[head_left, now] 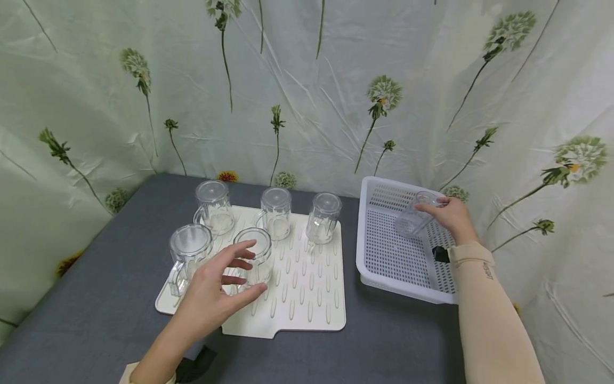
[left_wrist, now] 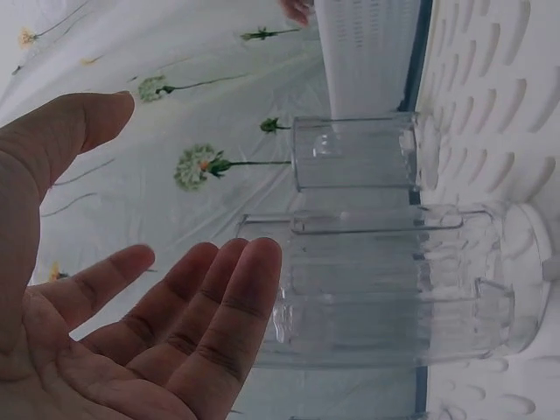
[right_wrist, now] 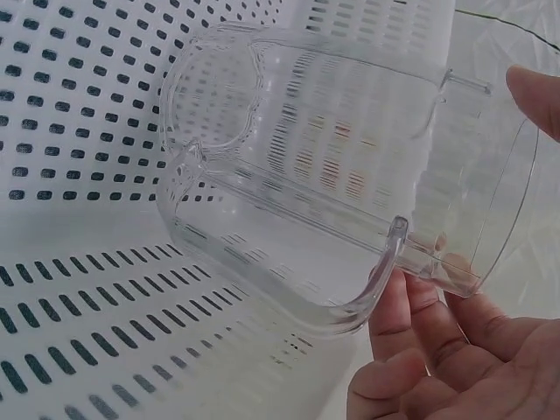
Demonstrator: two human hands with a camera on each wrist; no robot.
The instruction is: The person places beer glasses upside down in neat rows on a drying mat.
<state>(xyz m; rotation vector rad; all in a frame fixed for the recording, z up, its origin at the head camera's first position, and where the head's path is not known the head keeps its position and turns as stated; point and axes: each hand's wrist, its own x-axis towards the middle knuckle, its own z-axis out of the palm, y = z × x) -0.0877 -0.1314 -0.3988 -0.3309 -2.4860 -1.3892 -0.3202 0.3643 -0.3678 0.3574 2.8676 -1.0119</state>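
Note:
My right hand (head_left: 451, 216) grips a clear glass mug (head_left: 413, 221) by its upper end, inside the white plastic basket (head_left: 403, 285). The mug is tilted, and its handle (right_wrist: 350, 302) shows in the right wrist view. My left hand (head_left: 218, 282), fingers spread and thumb apart, is over the white drying mat (head_left: 307, 298). Nothing is between its fingers in the left wrist view. Nearest to it stands an upside-down glass mug (head_left: 259, 261); in the head view the fingers overlap it, and contact cannot be told.
Other upside-down glass mugs stand on the mat: one at the front left (head_left: 191, 240), one at the back left (head_left: 214, 205), one at the back middle (head_left: 276, 213) and one at the back right (head_left: 324, 216). A dark cloth (head_left: 120, 277) covers the table. A flowered curtain (head_left: 312, 96) hangs behind.

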